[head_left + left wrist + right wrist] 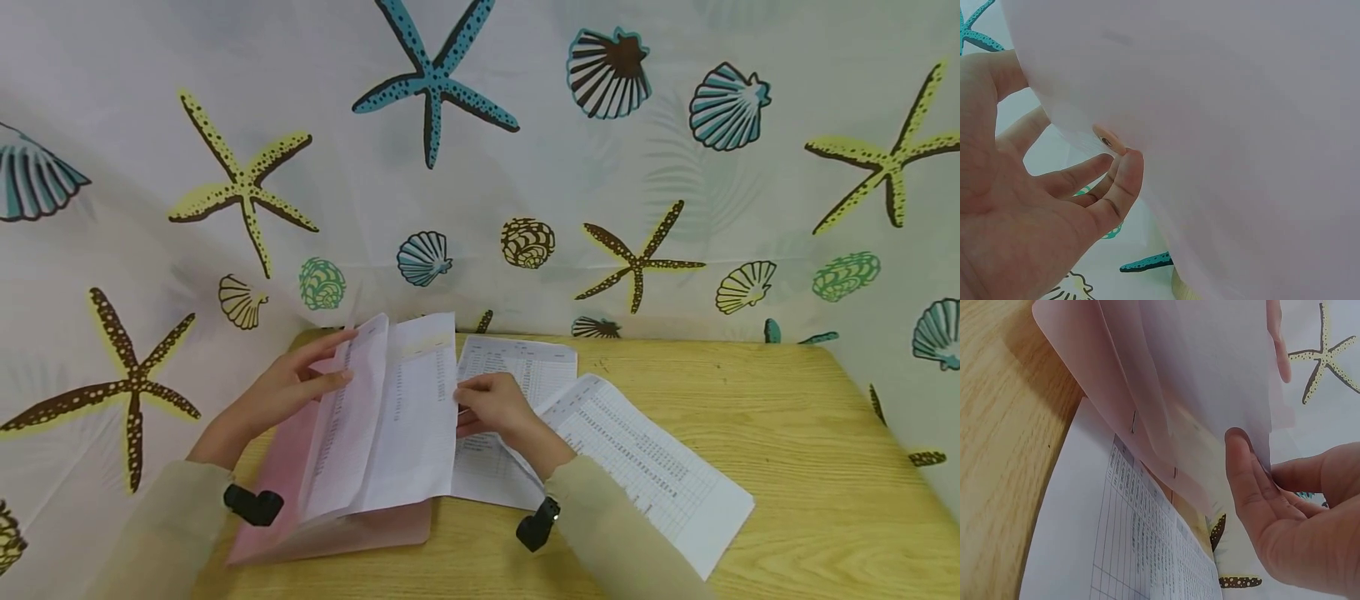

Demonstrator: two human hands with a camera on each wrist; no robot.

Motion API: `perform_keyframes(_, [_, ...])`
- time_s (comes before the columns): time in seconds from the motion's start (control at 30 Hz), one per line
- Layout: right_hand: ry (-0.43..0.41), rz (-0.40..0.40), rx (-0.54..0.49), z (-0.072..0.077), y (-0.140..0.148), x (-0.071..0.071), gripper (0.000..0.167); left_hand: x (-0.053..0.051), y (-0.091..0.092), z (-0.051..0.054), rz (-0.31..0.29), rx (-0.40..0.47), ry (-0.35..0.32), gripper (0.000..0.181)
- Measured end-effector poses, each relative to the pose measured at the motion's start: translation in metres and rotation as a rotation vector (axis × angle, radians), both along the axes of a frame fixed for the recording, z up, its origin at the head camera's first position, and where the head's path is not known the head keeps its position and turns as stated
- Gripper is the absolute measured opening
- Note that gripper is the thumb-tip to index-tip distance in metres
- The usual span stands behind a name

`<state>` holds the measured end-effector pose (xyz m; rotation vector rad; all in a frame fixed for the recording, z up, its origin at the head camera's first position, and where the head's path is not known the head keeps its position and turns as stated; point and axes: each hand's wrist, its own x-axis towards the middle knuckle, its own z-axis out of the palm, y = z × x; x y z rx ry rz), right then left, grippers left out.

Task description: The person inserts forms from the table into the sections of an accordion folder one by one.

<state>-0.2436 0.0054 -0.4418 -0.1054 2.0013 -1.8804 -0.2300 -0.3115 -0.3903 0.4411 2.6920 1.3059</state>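
Observation:
A pink folder (382, 533) stands partly open on the table, printed sheets (420, 417) raised over it. My left hand (273, 396) is at the folder's left side, holding its flap (1210, 156) near a small tan snap button (1109, 139); some of its fingertips are hidden behind the flap. With thumb and fingers, my right hand (495, 404) pinches the right edge of a raised sheet. The right wrist view shows that sheet (1210, 362) between the right hand's thumb and fingers (1247, 475).
Under and beside my right forearm, a gridded printed sheet (652, 467) lies slanted on the wooden table (810, 467). Another printed page (517, 358) lies behind the right hand. A cloth (510, 167) patterned with starfish and shells hangs behind the table and at its sides.

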Motion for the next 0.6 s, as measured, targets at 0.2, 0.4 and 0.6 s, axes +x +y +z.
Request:
perform_keyframes(0.2, [-0.026,-0.001,-0.026,0.000,-0.010,0.002,0.035,0.002,0.000,0.001,0.009,0.000,-0.005,0.068])
perform_keyframes(0.4, [-0.039,-0.001,-0.044,0.000,-0.017,0.003,0.035,0.002,0.001,0.001,0.007,0.011,-0.009,0.068])
perform_keyframes(0.6, [-0.031,0.018,-0.047,-0.003,-0.023,0.005,0.036,0.003,0.001,0.002,0.009,0.012,-0.006,0.067])
